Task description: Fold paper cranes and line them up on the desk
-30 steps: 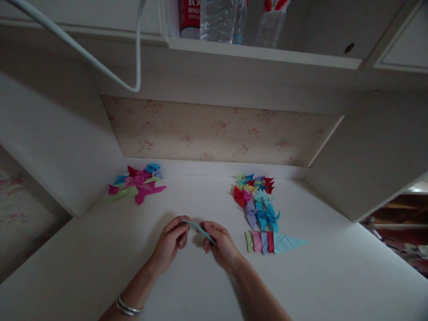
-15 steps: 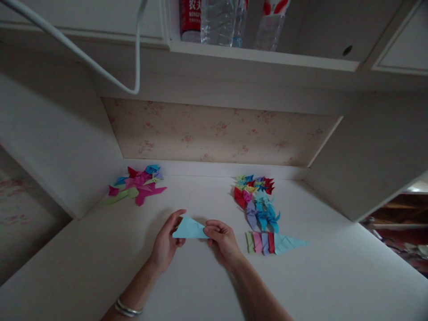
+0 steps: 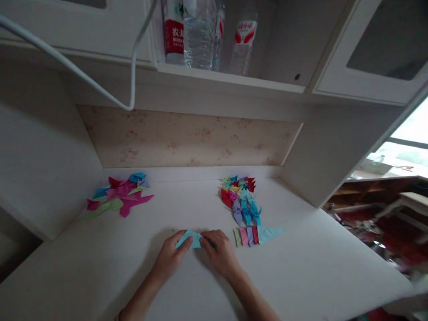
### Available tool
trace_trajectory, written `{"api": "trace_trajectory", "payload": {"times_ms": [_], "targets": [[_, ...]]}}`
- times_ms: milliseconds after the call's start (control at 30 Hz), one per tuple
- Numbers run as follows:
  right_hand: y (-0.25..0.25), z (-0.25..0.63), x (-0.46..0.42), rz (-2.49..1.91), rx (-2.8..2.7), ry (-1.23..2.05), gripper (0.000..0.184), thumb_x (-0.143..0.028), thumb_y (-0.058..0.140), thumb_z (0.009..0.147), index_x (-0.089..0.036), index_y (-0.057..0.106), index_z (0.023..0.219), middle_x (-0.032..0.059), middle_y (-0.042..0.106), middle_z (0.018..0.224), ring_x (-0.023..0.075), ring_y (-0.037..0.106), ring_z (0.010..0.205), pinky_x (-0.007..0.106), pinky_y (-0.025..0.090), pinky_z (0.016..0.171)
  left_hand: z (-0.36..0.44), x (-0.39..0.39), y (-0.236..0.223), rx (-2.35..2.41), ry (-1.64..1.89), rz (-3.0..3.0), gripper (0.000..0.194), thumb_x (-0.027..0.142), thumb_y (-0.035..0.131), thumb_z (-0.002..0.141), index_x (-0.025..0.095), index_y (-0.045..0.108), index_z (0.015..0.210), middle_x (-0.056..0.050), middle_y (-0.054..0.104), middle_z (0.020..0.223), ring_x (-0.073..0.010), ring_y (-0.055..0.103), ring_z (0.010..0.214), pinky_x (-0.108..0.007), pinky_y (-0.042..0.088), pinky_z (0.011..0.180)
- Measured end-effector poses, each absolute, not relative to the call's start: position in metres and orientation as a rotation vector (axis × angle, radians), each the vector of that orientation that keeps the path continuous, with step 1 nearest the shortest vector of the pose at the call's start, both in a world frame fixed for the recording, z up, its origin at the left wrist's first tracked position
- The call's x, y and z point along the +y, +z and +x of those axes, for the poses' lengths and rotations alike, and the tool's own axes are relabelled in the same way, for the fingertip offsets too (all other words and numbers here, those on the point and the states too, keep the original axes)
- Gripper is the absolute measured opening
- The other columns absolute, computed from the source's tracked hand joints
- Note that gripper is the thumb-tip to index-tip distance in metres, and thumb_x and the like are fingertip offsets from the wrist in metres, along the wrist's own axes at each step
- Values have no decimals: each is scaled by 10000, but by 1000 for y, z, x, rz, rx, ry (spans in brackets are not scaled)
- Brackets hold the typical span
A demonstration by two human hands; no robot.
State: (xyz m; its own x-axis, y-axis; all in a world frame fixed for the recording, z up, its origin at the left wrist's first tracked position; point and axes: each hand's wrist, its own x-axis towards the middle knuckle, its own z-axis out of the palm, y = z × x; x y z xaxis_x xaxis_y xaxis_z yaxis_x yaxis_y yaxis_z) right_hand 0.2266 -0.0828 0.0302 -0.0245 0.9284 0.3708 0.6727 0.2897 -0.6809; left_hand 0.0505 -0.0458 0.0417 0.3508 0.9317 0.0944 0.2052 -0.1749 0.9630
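A folded light-blue sheet of paper (image 3: 191, 238) is held between my two hands, above the white tabletop. My left hand (image 3: 173, 252) pinches its left end, thumb on top. At the right end, my right hand (image 3: 219, 249) grips it with thumb and fingers; the fingers hide part of that edge. To the right lies a row of folded paper strips (image 3: 247, 236) in green, pink, purple and red, beside a pointed light-blue folded paper (image 3: 270, 234). Behind them sit several colourful origami pieces (image 3: 245, 209) in a cluster.
A loose pile of coloured folded paper (image 3: 122, 196) lies at the back left of the white table (image 3: 187, 294). Overhead, a shelf (image 3: 230, 80) holds plastic bottles (image 3: 199, 38). A white cable-like arm (image 3: 83, 80) hangs at upper left. Side panels bound the table.
The light-blue paper was turned from edge-on to face-up, then tilted and gripped closer, with both hands now nearer together. The view has swung right and upward.
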Motion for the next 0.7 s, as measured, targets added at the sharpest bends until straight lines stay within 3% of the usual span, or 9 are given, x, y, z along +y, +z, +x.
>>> {"api": "trace_trajectory", "payload": {"times_ms": [133,333,400,533,700], "targets": [[50,232,-103,-1551,-1960,106,212,-261,504,917,-268,653,1068,37,695,994,221,573,948,376,378,873,59,-56,44,962,894,1764,292,419,485,874,171,639,862,-34,670,829,-180,589,786,-245,439,742],[69,240,-122,-1646,-2018,-156,303,-283,522,904,-275,565,1203,48,611,1215,271,488,1121,484,266,996,61,-57,37,959,922,1765,314,439,488,869,165,639,888,-47,673,861,-192,597,818,-257,442,767],[71,238,-127,-1649,-2010,-179,346,-317,530,898,-274,534,1241,53,571,1272,285,447,1175,505,237,1018,59,-55,35,995,939,1722,335,462,494,862,159,634,892,-31,652,788,-178,587,748,-250,441,702],[68,226,-128,-1622,-1981,-107,325,-271,484,918,-262,524,1241,59,593,1228,259,490,1113,465,309,967,56,-52,32,1013,888,1624,366,506,526,830,147,598,841,43,489,569,-110,449,508,-211,352,490],[53,216,-118,-1534,-1917,-43,268,-184,477,911,-256,579,1149,52,651,1077,231,540,1001,457,305,986,61,-57,26,898,820,1574,362,507,561,811,146,577,798,54,455,556,-84,416,497,-195,332,477]]}}
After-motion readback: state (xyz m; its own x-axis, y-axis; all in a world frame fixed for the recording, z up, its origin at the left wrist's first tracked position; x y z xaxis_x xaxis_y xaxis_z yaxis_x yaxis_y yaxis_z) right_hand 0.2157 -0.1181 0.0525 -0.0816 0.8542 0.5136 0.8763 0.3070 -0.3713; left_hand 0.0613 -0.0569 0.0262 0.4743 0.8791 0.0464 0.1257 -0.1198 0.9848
